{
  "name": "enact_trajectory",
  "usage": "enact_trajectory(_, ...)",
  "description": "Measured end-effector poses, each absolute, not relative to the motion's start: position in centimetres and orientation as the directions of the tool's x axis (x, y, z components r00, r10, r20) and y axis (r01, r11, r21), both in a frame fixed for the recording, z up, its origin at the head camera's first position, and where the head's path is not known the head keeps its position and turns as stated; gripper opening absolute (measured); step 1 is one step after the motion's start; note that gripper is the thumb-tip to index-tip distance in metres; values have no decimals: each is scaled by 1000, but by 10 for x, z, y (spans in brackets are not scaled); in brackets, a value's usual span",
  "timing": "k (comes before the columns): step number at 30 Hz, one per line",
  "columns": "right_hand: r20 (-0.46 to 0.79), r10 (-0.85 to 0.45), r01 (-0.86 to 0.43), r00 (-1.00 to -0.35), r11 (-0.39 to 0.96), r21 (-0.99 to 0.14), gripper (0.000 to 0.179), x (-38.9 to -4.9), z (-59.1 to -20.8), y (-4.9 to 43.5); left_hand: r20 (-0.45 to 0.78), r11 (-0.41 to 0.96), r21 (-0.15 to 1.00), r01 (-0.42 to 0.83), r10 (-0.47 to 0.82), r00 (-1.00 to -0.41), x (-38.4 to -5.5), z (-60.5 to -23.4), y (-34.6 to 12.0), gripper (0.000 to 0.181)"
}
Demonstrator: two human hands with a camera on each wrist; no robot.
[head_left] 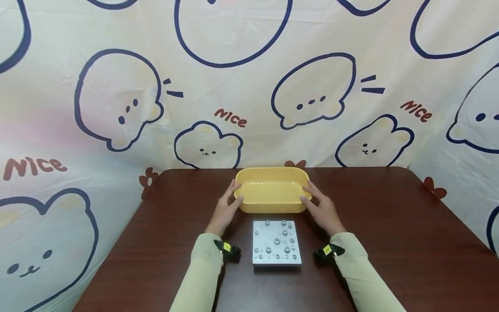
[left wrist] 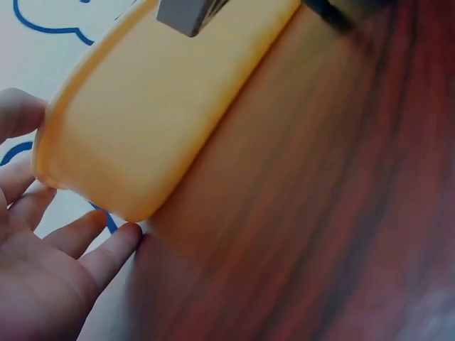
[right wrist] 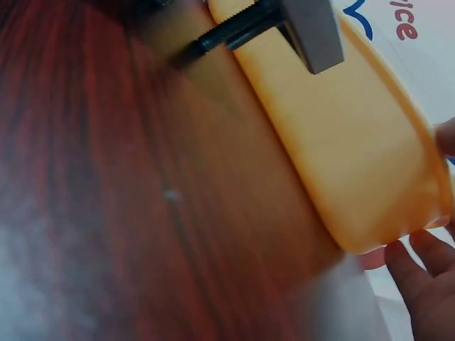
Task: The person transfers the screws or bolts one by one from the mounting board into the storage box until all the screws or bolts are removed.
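A yellow rectangular plastic basin [head_left: 273, 208] with rounded corners is at the far part of the table in the head view, with nothing showing inside. My left hand [head_left: 224, 210] holds its left end, thumb at the front corner and fingers along the outer side. At the opposite end my right hand [head_left: 322, 210] grips it the same way. The left wrist view shows fingertips [left wrist: 129, 234] right at the basin's lower edge; in the right wrist view, fingers [right wrist: 407, 266] are by its end wall.
Between my forearms a silvery metal plate [head_left: 263, 238], studded with several bolts of different sizes, lies on the dark brown wooden table [head_left: 163, 260]. Behind the table hangs a cream cloth [head_left: 257, 95] printed with cartoon bears. Black wrist mounts [head_left: 233, 253] sit on both wrists.
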State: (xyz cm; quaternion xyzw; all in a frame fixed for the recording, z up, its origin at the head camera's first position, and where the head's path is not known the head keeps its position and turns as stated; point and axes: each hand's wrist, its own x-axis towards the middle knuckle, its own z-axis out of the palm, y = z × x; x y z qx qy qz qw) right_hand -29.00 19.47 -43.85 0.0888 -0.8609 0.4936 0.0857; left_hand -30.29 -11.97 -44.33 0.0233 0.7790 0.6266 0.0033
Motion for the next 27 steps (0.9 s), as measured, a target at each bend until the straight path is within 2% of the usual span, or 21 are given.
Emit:
enact_trajectory(6, 273, -27, -260, -962, 411, -874, 53, -294, -448, 196, 9, 139, 990, 16, 50, -999, -304, -448, -120, 45)
enact_trajectory(14, 243, 20, -226, -970, 293, -929, 49, -294, -453, 198, -22, 100, 995, -12, 100, -995, -295, -439, -125, 49)
enact_trajectory(21, 196, 33, -180, -980, 270, -946, 47, -291, -455, 198, -22, 133, 991, -5, 122, -992, -278, -423, -123, 50)
enact_trajectory(27, 202, 33, -186, -979, 263, -947, 46, -295, -456, 200, 13, 134, 991, 27, 98, -995, -286, -433, -122, 45)
